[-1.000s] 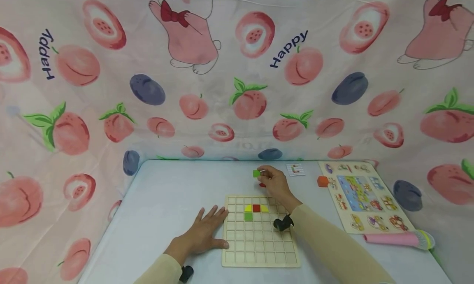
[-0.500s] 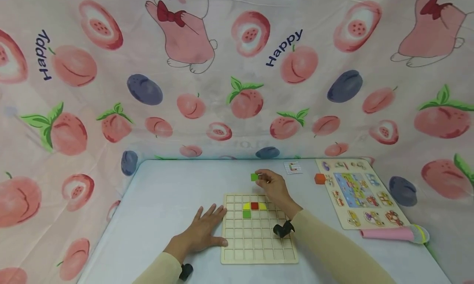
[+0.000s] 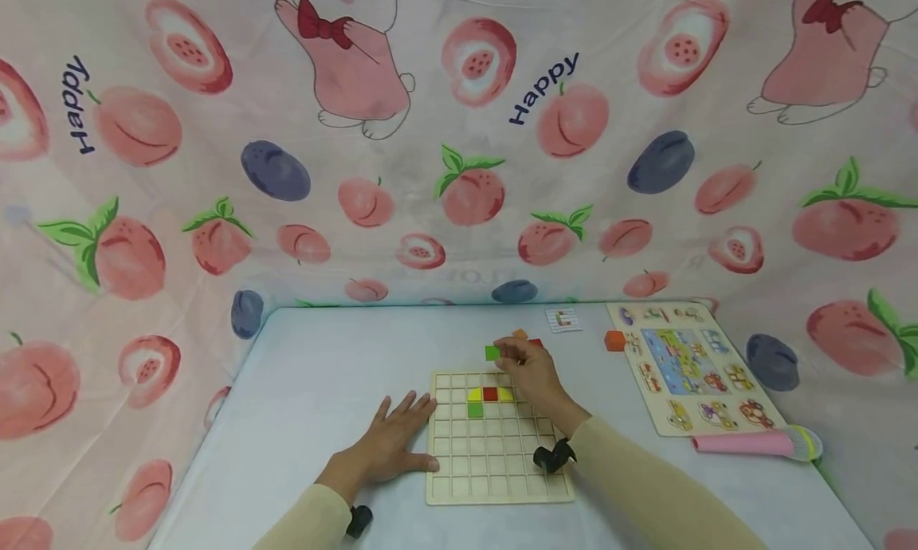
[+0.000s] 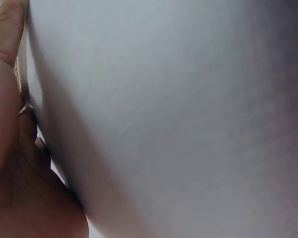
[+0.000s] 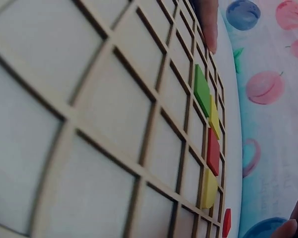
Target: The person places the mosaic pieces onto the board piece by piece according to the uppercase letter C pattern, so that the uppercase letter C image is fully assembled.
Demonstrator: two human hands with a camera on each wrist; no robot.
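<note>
My right hand [image 3: 532, 372] pinches a green square tile [image 3: 492, 353] just beyond the far edge of the wooden grid board [image 3: 495, 466]. In the right wrist view, its fingers [image 5: 294, 214] show only at the lower right corner. My left hand [image 3: 387, 446] lies spread beside the board, fingertips and thumb at its left edge. Set in the grid's far rows are a yellow piece [image 3: 475, 395], a red square [image 3: 490, 394] and a second yellow piece [image 3: 505, 394] in a line. Another green square [image 5: 201, 91] sits in front of the left yellow one.
Behind the right hand an orange piece [image 3: 519, 334] and a red piece [image 3: 536, 343] partly show. Farther back lies a small pattern card [image 3: 564, 320]. An orange block [image 3: 614, 341], a picture puzzle board [image 3: 656, 410] and a pink toy microphone [image 3: 746, 442] are at the right.
My right hand has brought the green tile nearer the board's far edge. The orange and red pieces now show behind it. My left hand stays at the board's left side.
</note>
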